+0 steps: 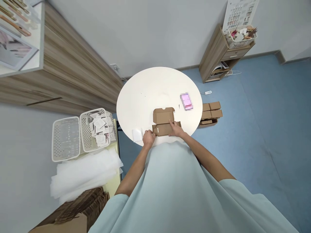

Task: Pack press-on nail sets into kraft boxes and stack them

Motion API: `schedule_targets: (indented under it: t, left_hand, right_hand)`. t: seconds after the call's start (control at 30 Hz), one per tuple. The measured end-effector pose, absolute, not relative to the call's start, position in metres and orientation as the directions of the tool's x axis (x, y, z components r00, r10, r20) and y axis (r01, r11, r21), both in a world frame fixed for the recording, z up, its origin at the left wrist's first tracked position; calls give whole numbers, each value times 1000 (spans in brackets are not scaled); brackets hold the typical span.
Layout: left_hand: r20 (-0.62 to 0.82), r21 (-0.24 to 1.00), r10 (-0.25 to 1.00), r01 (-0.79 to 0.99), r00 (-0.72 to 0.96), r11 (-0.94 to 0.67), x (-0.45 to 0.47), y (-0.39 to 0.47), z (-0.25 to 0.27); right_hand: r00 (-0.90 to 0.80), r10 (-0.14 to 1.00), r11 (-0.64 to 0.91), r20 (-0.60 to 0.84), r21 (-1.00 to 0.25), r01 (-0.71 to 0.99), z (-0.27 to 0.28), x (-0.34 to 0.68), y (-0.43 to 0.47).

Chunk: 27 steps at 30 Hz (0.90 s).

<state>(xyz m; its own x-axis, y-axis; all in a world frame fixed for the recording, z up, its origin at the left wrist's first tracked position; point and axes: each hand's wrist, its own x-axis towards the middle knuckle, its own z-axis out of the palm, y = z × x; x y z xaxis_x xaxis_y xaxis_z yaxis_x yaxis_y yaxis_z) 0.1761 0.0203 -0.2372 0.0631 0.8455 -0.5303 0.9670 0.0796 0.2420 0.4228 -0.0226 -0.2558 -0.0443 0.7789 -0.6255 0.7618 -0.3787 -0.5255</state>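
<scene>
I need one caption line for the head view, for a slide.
Both hands, left hand and right hand, on open cardboard box at round white table.
</scene>
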Motion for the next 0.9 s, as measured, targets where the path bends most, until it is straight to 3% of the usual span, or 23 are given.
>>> schedule_targets:
  t: [0.2,0.3,0.47,0.7,0.9]
  left_hand:
    - [-515,377,841,925,167,47,199,8,-233]
    - [-514,394,846,915,142,86,210,7,-235]
    - [-578,301,816,938,36,172,209,13,-240]
    - [-612,159,791,983,23,95,214,16,-235]
    - [-615,119,789,989,6,86,225,16,-227]
  right_hand:
    - [-42,778,-365,-627,-504,783,-258,422,-22]
    - [-40,776,-364,-629,-498,787,-259,422,-21]
    - [-34,775,-364,-631,-489,792,-261,422,-17]
    - [-33,770,-362,-637,-479,800,-257,419,-15]
    - [-39,768,-344,-640,-463,817,-249,419,-16]
